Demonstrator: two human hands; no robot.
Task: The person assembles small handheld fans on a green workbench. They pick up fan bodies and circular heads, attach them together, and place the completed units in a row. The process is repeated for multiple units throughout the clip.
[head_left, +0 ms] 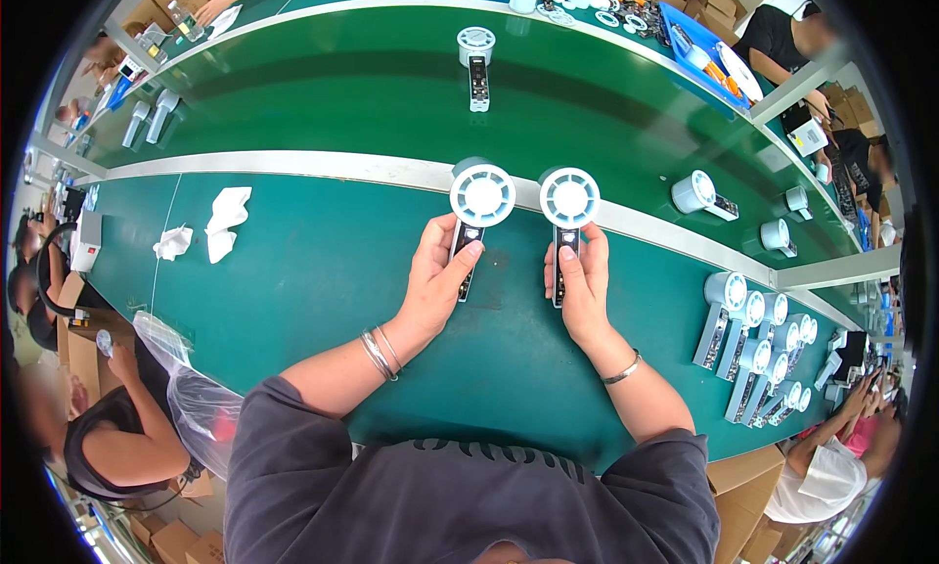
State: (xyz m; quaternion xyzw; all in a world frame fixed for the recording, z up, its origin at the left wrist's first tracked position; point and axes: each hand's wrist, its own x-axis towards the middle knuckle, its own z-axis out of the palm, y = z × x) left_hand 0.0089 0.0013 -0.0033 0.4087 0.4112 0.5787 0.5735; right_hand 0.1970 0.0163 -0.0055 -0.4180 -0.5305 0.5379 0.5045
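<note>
My left hand [433, 276] is closed around the handle of a handheld fan [483, 196], its thumb lying on the dark exposed electronics. In my right hand [585, 288] is a second handheld fan [569, 198], gripped the same way with the thumb on the handle. Both have round pale-blue heads with white vented fronts, held upright side by side and slightly apart. Their handles show bare inner parts. To the right, a group of similar fans [726, 290] stands in rows on the green table [323, 300].
Beyond a pale rail [391, 170] runs a green belt [333, 85] carrying another fan [477, 73] and several more at both sides. Crumpled white paper [228, 222] lies at left. Blue trays of parts [702, 57] sit at the far side. Co-workers [117, 427] sit around.
</note>
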